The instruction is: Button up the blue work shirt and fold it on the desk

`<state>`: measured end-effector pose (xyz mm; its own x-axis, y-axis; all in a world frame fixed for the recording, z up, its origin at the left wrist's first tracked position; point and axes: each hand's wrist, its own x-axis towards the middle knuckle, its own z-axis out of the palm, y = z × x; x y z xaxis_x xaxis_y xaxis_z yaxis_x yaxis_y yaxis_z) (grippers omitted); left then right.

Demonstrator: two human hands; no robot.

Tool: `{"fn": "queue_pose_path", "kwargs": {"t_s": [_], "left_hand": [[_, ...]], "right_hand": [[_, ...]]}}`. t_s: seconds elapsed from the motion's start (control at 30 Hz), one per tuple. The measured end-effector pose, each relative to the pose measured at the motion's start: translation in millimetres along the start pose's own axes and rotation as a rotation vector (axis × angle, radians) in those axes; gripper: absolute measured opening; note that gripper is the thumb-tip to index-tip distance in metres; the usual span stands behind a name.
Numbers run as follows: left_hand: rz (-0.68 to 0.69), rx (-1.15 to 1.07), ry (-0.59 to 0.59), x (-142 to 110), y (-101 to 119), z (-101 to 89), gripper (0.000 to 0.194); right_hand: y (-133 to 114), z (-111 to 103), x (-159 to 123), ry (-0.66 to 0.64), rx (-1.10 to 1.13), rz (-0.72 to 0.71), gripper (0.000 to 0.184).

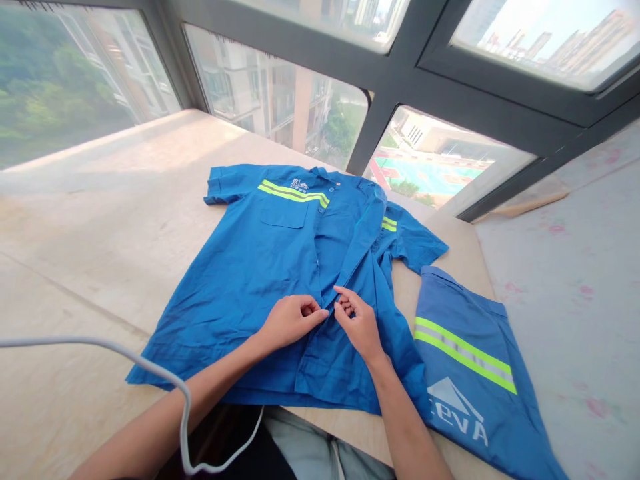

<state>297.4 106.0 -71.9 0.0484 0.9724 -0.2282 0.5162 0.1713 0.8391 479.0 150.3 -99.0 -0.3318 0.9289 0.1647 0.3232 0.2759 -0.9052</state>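
Note:
A blue short-sleeved work shirt with yellow-green reflective stripes lies front up on a pale wooden table, collar toward the windows. My left hand pinches the left front edge of the shirt near its lower middle. My right hand pinches the right front edge just beside it. Both hands have their fingers closed on the fabric at the placket, fingertips almost touching. The upper part of the placket lies partly open.
A second blue garment with a reflective stripe and white lettering lies folded at the table's right corner, hanging over the edge. A white cable curves across my left forearm. Large windows stand behind the table. Pale floor lies right.

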Motion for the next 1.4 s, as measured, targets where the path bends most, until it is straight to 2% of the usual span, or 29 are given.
{"fn": "queue_pose_path", "kwargs": {"t_s": [0.1,0.27,0.37,0.43,0.57,0.67,0.77,0.87,1.03,1.1,1.17,1.23,1.3,1.4], "left_hand": [[0.024,0.012,0.029,1,1,1.4,0.029],[-0.027,-0.075,-0.062,1,-3,-1.2,0.027],[-0.010,-0.087,-0.066,0,-5,-2.0,0.027],[0.013,-0.075,-0.063,0,-5,-2.2,0.027],[0.027,-0.025,-0.064,0,-4,-3.0,0.023],[0.041,-0.025,-0.063,1,-2,-4.6,0.017],[0.050,-0.057,-0.091,1,-2,-6.0,0.015],[0.029,-0.082,-0.117,1,-3,-5.8,0.016],[-0.006,-0.173,-0.161,1,-6,-7.4,0.019],[-0.058,-0.283,-0.211,2,-9,-11.6,0.026],[-0.080,-0.316,-0.199,2,-13,-17.4,0.034],[-0.016,-0.162,-0.086,1,-16,-22.4,0.037],[0.096,0.107,0.023,-1,-18,-24.5,0.032],[0.204,0.408,0.034,-2,-19,-20.8,0.024]], "right_hand": [[-1,-1,-1,-0.015,-0.017,-0.005,0.039],[-5,-3,1,-0.050,-0.113,-0.054,0.035],[-7,-2,4,-0.088,-0.170,-0.019,0.033],[-10,0,6,-0.132,-0.288,-0.027,0.033],[-25,4,13,-0.154,-0.641,-0.187,0.031],[-40,0,23,-0.227,-0.765,-0.402,0.030],[-45,-8,37,-0.424,-0.759,-0.577,0.022],[-40,-17,51,-0.568,-0.773,-0.614,0.013],[-28,-21,64,-0.699,-0.743,-0.753,0.007],[-25,-20,67,-0.737,-0.715,-0.816,0.012],[-24,-20,68,-0.746,-0.691,-0.846,0.015],[-24,-21,68,-0.740,-0.675,-0.847,0.013],[-26,-22,67,-0.727,-0.664,-0.854,0.012],[-30,-22,65,-0.687,-0.649,-0.909,0.014]]}}
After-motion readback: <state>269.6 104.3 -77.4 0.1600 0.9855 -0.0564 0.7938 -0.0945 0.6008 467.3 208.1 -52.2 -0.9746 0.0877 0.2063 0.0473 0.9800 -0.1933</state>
